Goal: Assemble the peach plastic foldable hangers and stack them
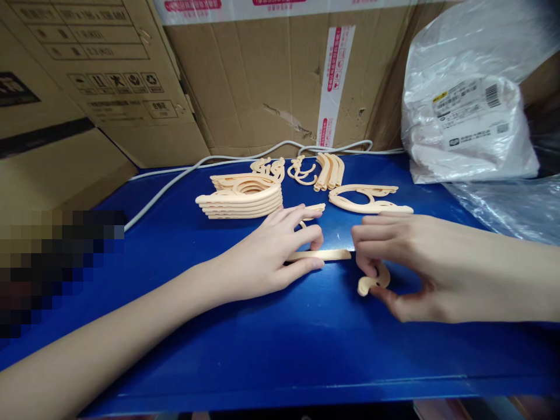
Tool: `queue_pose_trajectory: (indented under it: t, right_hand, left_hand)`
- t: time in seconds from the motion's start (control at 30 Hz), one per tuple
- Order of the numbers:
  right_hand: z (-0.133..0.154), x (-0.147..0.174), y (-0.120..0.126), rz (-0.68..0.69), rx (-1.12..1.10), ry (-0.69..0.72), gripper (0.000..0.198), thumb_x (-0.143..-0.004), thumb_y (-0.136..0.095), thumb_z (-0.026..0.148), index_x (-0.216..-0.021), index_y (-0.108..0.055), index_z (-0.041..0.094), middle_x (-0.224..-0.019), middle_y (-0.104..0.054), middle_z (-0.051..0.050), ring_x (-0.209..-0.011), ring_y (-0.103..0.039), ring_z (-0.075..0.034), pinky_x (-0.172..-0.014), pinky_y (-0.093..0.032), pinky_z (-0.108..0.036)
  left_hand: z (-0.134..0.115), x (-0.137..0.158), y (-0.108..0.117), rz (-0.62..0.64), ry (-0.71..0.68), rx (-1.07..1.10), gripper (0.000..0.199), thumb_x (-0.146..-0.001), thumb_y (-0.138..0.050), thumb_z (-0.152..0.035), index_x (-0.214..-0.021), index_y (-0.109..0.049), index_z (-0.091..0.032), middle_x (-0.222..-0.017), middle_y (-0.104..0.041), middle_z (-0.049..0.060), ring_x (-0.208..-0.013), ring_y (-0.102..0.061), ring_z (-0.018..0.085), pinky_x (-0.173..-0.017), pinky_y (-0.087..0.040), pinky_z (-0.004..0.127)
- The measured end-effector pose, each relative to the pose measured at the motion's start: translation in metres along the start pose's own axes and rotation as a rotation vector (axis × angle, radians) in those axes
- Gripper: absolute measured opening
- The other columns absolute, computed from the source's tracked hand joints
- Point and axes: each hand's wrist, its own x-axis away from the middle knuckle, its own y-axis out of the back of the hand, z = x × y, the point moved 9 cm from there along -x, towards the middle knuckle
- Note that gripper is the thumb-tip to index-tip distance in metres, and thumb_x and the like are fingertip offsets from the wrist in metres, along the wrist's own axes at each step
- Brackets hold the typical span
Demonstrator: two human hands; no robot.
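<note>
My left hand [271,251] reaches in over the blue table, its thumb and bent index finger on either side of a narrow beige plastic hanger arm [335,255]. Its other fingers stretch over another beige piece [315,208], mostly hidden beneath them. Off the arm's right end, my right hand [402,262] pinches a small curved beige hanger hook [367,283] between thumb and fingers; part of the hook is covered. Just behind my left hand stands a stack of beige folding hangers [240,201]. Behind my right hand lies an open-looped beige hanger piece [350,201].
Loose hooks [301,170] and several curved hanger arms [329,171] lie toward the back. A white cable [175,181] runs along the rear. Cardboard boxes [271,76] wall the back and left; a white plastic parcel bag [472,128] stands at the right.
</note>
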Motion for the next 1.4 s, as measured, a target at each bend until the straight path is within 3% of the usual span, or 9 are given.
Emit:
queue_pose_trajectory:
  t: [0.2, 0.3, 0.53, 0.9, 1.07, 1.23, 1.4]
  right_hand:
    - [-0.013, -0.003, 0.024, -0.223, -0.040, -0.085, 0.008, -0.074, -0.060, 0.020, -0.072, -0.053, 0.021, -0.083, -0.061, -0.002, -0.074, -0.055, -0.016, -0.065, -0.042, -0.029]
    - [-0.022, -0.004, 0.029, -0.262, -0.108, -0.134, 0.011, -0.082, -0.055, 0.027, -0.073, -0.051, 0.021, -0.075, -0.060, -0.001, -0.066, -0.053, -0.015, -0.059, -0.040, -0.027]
    - [-0.045, -0.006, 0.011, -0.129, -0.015, -0.242, 0.032, -0.095, -0.039, 0.046, -0.081, -0.051, 0.021, -0.066, -0.057, 0.001, -0.052, -0.049, -0.013, -0.051, -0.034, -0.027]
    - [-0.040, -0.005, 0.007, -0.123, -0.219, -0.287, 0.039, -0.098, -0.034, 0.045, -0.077, -0.056, 0.021, -0.072, -0.062, 0.000, -0.063, -0.055, -0.015, -0.066, -0.039, -0.029]
    - [-0.037, -0.006, -0.001, -0.051, -0.267, -0.281, 0.033, -0.098, -0.037, 0.047, -0.090, -0.058, 0.023, -0.086, -0.065, -0.001, -0.079, -0.060, -0.018, -0.073, -0.042, -0.030]
    - [-0.037, -0.010, -0.006, -0.011, -0.181, -0.227, 0.035, -0.100, -0.035, 0.047, -0.087, -0.056, 0.022, -0.077, -0.063, 0.000, -0.069, -0.059, -0.016, -0.066, -0.040, -0.028]
    - [-0.029, -0.010, 0.003, -0.148, 0.080, -0.143, 0.043, -0.100, -0.029, 0.048, -0.086, -0.058, 0.020, -0.068, -0.062, -0.004, -0.059, -0.056, -0.017, -0.059, -0.035, -0.029]
  left_hand:
    - [0.000, 0.000, 0.002, -0.013, -0.005, 0.036, 0.017, -0.098, -0.046, -0.035, -0.099, -0.056, -0.021, -0.149, -0.040, 0.012, -0.144, -0.027, 0.025, -0.115, -0.028, 0.046]
    - [0.000, -0.001, 0.004, -0.036, -0.009, 0.048, 0.017, -0.099, -0.045, -0.035, -0.101, -0.055, -0.021, -0.149, -0.041, 0.011, -0.143, -0.031, 0.023, -0.114, -0.030, 0.042]
    - [-0.001, -0.002, 0.006, -0.063, 0.011, 0.061, 0.019, -0.101, -0.041, -0.036, -0.099, -0.053, -0.021, -0.144, -0.046, 0.011, -0.141, -0.034, 0.022, -0.112, -0.032, 0.039]
    - [0.001, -0.004, 0.010, -0.083, 0.043, 0.148, 0.018, -0.102, -0.040, -0.035, -0.095, -0.048, -0.020, -0.128, -0.054, 0.007, -0.135, -0.040, 0.020, -0.106, -0.033, 0.032]
    - [0.001, -0.004, 0.009, -0.088, 0.053, 0.162, 0.016, -0.102, -0.040, -0.033, -0.103, -0.048, -0.020, -0.124, -0.054, 0.007, -0.137, -0.037, 0.018, -0.108, -0.031, 0.029]
    - [0.001, -0.003, 0.005, -0.031, 0.048, 0.144, 0.021, -0.103, -0.037, -0.033, -0.100, -0.054, -0.021, -0.142, -0.044, 0.007, -0.142, -0.029, 0.018, -0.114, -0.025, 0.032]
    - [0.002, -0.002, 0.005, -0.008, 0.048, 0.180, 0.025, -0.103, -0.036, -0.034, -0.095, -0.056, -0.021, -0.144, -0.043, 0.007, -0.143, -0.028, 0.018, -0.116, -0.024, 0.034]
